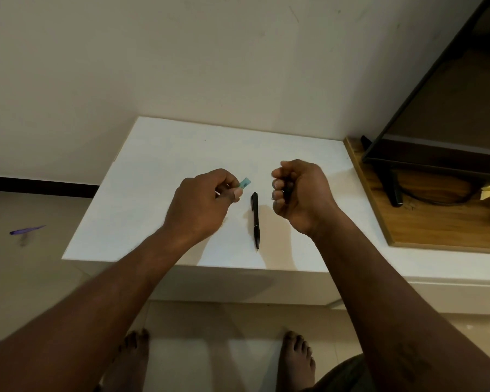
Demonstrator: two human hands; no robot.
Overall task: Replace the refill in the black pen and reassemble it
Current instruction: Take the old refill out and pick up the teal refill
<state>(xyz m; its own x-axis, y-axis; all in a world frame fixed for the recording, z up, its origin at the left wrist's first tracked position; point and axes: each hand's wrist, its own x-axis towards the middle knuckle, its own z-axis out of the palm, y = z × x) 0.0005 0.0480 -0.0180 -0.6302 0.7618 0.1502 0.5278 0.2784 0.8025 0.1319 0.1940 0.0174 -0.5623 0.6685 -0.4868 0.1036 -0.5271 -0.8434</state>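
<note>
A black pen (255, 220) lies on the white table (153, 171), tip toward me, between my two hands. My left hand (204, 202) hovers just left of the pen and pinches a small teal-ended piece (245, 183) between thumb and fingertips; a thin pale end pokes out on the hand's left side. My right hand (300, 193) is curled into a fist right of the pen, and a dark object (287, 190) shows between its fingers, mostly hidden.
A wooden board (436, 222) adjoins the table on the right and carries a dark screen on a stand (436, 123) with a cable. The wall rises behind the table. A purple object (27, 230) lies on the floor at left. My bare feet stand below the table edge.
</note>
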